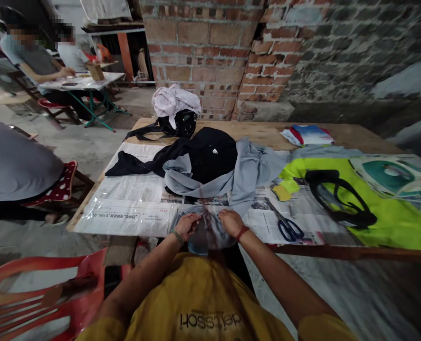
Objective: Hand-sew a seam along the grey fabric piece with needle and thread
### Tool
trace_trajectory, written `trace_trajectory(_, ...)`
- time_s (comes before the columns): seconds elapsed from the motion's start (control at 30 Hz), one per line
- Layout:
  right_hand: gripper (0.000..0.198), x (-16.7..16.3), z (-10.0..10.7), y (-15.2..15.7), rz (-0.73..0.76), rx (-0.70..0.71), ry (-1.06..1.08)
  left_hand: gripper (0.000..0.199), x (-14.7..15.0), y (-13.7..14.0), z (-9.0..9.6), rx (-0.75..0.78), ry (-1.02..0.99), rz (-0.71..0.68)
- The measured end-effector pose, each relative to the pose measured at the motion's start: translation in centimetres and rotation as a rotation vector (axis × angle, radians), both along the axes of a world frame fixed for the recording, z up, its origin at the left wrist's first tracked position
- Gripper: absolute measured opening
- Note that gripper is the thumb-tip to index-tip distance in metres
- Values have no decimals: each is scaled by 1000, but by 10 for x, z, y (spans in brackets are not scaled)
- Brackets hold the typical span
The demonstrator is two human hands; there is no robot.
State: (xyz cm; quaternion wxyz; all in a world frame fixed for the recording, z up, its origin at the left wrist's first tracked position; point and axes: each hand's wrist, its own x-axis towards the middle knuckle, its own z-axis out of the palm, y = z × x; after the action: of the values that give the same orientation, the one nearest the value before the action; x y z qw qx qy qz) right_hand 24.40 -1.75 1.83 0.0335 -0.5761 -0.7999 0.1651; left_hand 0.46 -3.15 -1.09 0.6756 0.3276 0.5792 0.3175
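Note:
At the table's near edge, my left hand (186, 226) and my right hand (232, 222) are closed, pinching a stretch of grey cloth (212, 232) between them. It hangs partly over the edge towards my lap. Farther up, grey fabric (247, 166) runs across a black garment (210, 147) with a small white logo; the grey cloth in my hands seems to join it, though a blurred dark streak crosses there. Right of my right hand, scissors with dark blue handles (290, 228) lie on newspaper (128, 213).
On the right, an iron (391, 170) and a black iron-rest-like frame (341, 196) lie on a bright yellow-green garment (405, 222). Behind sit a black bag (185, 123) under pale cloth (176, 100) and folded fabric (309, 135). A red chair (89, 284) stands left; people sit beyond.

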Motion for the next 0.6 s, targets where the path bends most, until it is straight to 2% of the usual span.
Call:
trace_trajectory(0.17, 33, 17, 4, -11, -20, -22, 64, 33, 2, -1, 2, -2, -15, 41)
trace_trajectory(0.23, 41, 32, 8, -17, -64, 21, 206, 31, 3, -1, 4, -22, -21, 33)
trace_trajectory(0.3, 36, 55, 11, -22, -135, 99, 375, 30, 3, -1, 6, -50, -35, 32)
trace_trajectory(0.37, 30, 87, 13, -26, -254, 158, 479, 31, 3, -1, 8, -72, -45, 47)
trace_trajectory(0.43, 30, 127, 13, -28, -437, 190, 475, 34, 3, -2, 10, -86, -46, 59)
trace_trajectory(0.53, 26, 187, 12, -35, -729, 250, 308, 36, 3, -1, 13, -104, -56, 66)
trace_trajectory(0.6, 26, 217, 9, -44, -852, 255, 157, 36, 4, -1, 14, -114, -63, 68)
